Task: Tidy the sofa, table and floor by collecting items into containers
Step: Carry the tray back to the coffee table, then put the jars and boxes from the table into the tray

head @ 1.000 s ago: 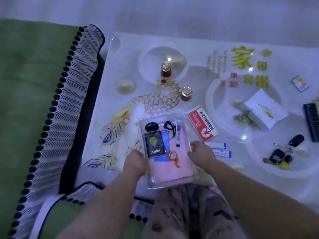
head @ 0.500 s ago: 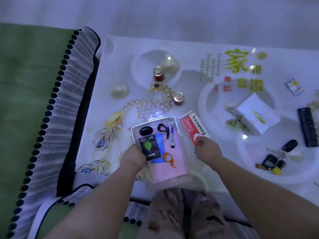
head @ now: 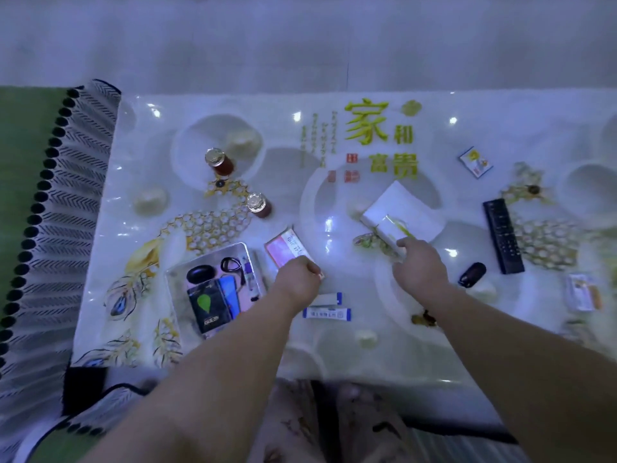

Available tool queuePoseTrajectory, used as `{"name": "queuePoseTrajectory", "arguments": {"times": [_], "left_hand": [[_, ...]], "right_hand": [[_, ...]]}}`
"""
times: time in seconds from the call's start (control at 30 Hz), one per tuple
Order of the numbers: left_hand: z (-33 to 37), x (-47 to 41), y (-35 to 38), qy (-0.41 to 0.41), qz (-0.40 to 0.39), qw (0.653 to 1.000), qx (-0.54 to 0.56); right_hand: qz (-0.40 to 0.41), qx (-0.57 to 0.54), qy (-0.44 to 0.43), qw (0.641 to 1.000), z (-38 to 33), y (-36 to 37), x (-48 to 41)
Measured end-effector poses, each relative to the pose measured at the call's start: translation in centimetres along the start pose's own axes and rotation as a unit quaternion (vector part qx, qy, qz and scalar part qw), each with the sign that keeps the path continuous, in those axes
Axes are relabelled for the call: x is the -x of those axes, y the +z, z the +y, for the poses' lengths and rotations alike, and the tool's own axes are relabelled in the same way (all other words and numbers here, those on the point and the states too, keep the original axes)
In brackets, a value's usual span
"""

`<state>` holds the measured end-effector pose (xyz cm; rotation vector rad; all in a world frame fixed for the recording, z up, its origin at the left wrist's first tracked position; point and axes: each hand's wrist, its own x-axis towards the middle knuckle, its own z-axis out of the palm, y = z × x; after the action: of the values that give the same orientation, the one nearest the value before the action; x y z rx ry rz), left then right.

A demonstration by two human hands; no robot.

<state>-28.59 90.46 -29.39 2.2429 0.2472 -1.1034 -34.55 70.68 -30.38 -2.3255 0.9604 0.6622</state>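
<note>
A clear plastic tray (head: 207, 259) sits on the white glass table (head: 367, 349) near its front left, holding a black oval case, a black packet with a green leaf, a blue card and a pen. Just right of it, my left hand (head: 295, 284) pinches the near corner of the red medicine box (head: 285, 250), which is tilted up. Two white-and-blue sachets (head: 329, 312) lie below that hand. My right hand (head: 419, 267) rests with curled fingers at the near end of the white tissue pack (head: 404, 208); its grip is hidden.
Two small red jars (head: 220, 161) (head: 259, 206) stand behind the tray. A black remote (head: 502, 236), a black key fob (head: 472, 274), a small card packet (head: 475, 161) and a white box (head: 582, 293) lie to the right. The green sofa cover (head: 23, 182) borders the table's left.
Both hands have let go of the tray, which now rests on the table. My left hand has moved onto the red box; my right hand has reached right to the tissue pack.
</note>
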Motion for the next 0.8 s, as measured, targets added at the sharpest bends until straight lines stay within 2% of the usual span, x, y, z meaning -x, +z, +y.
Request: {"name": "queuePoseTrajectory", "arguments": {"times": [0.13, 0.37, 0.53, 0.8], "left_hand": [[1.7, -1.4, 2.3, -0.011, -0.012, 1.0, 0.024], [2.1, -3.1, 4.3, -0.02, -0.01, 1.0, 0.004], [1.5, -3.7, 4.4, -0.029, -0.005, 0.999, 0.015], [-0.1, -3.4, 3.4, -0.032, 0.024, 0.999, -0.002]], "right_hand": [[0.037, 0.044, -0.014, 0.998, 1.8, -0.9, -3.0], [0.001, 0.087, -0.01, 0.996, 2.5, 0.0, -7.3], [0.066, 0.14, -0.008, 0.988, 2.5, 1.0, -8.2], [0.043, 0.078, 0.022, 0.996, 2.4, 1.9, -6.8]]}}
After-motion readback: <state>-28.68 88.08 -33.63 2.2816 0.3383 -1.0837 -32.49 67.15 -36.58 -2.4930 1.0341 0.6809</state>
